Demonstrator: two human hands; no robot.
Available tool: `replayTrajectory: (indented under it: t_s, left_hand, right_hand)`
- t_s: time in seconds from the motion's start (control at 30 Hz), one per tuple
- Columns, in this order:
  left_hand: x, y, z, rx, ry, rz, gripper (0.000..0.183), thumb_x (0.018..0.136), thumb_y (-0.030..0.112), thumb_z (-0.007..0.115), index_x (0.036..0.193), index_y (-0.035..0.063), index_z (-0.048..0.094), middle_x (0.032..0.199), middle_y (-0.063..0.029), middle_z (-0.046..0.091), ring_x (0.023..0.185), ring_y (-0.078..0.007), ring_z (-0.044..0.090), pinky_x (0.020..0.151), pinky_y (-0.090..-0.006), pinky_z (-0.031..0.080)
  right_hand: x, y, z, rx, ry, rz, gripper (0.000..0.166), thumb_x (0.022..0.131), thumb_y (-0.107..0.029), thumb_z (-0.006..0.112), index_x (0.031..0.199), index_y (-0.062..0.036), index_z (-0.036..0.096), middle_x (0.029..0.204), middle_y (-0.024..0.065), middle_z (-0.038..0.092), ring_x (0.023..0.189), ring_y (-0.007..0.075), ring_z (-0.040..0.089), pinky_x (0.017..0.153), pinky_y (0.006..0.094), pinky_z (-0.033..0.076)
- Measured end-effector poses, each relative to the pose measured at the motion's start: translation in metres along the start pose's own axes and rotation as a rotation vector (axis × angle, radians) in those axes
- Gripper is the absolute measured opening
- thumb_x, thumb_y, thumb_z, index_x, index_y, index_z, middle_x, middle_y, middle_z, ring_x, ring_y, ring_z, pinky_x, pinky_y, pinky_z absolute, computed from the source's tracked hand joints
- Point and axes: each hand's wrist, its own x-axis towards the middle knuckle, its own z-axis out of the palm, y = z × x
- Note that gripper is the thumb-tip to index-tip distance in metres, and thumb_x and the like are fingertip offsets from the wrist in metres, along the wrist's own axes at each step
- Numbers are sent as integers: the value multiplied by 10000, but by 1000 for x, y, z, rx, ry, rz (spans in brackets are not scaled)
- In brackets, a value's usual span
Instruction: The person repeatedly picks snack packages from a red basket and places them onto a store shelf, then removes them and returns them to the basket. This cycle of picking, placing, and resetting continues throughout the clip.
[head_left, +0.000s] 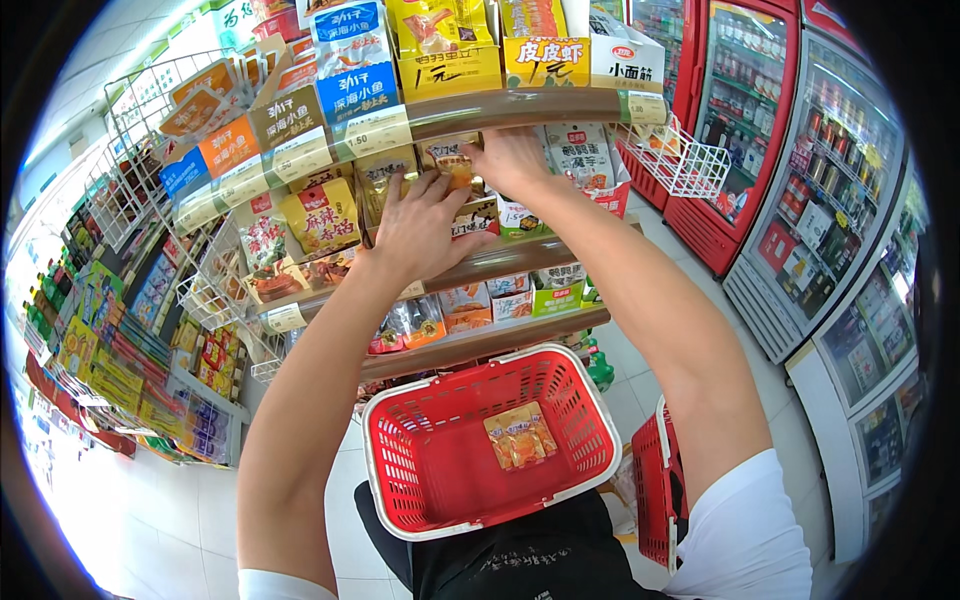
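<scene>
My left hand (424, 225) rests with spread fingers over the front of display boxes on the middle snack shelf. Its fingertips touch the gold snack packets (386, 176) there. Just right of it, my right hand (514, 161) reaches under the shelf above, its thumb against an orange-and-brown snack packet (454, 165). The other right fingers are mostly hidden, so a grip is not clear. Below the arms is a red plastic shopping basket (442, 480) with a white rim, close to my lap. A few matching gold-and-orange packets (521, 437) lie inside it.
The upper shelf edge (510, 109) overhangs both hands. White wire baskets (686, 161) project from the rack's sides. A second red basket (652, 487) stands at my right. Red-framed drink coolers (739, 112) line the right side; another stocked shelf (112, 360) is at left.
</scene>
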Motion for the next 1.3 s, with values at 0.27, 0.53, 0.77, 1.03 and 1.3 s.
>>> replayTrajectory:
  t_s: [0.27, 0.53, 0.77, 1.03, 1.3]
  left_hand:
    - [2, 5, 3, 20, -54, -23, 706, 858, 636, 574, 1281, 70, 583, 1321, -124, 587, 1302, -320, 467, 1128, -610, 218]
    - [1, 5, 2, 22, -57, -24, 689, 869, 629, 570, 1277, 75, 583, 1230, -113, 647, 1265, -328, 501, 1136, -606, 201]
    - [-1, 1, 2, 18, -17, -10, 684, 872, 612, 574, 1299, 78, 558, 1201, -133, 655, 1254, -337, 509, 1132, -611, 204]
    - [-20, 21, -16, -113, 261, 137, 451, 830, 287, 716, 1204, 63, 600, 1254, -144, 606, 1213, -341, 531, 1050, -508, 385]
    - [-174, 131, 93, -778, -248, -224, 327, 852, 189, 700, 1126, 15, 659, 1081, -191, 688, 975, -334, 677, 861, -412, 551]
  right_hand:
    - [-17, 10, -6, 43, -57, -180, 421, 866, -200, 586, 1264, -65, 591, 1322, 118, 579, 1304, 334, 448, 1136, 510, 270]
    - [-19, 10, -2, 61, -86, -276, 399, 867, -145, 546, 1253, -59, 598, 1406, 108, 501, 1365, 330, 352, 1146, 521, 224]
    - [-26, 6, -12, 205, -25, -209, 355, 863, -132, 577, 1198, -22, 617, 1343, 159, 537, 1305, 352, 424, 1102, 475, 317]
    - [-116, -1, -63, 563, 207, -288, 206, 814, 23, 590, 997, -31, 669, 1000, 115, 665, 929, 319, 603, 820, 399, 487]
    - [-315, 18, 16, 498, -938, 141, 253, 869, -155, 578, 1063, -51, 703, 1057, 199, 689, 987, 359, 656, 854, 469, 519]
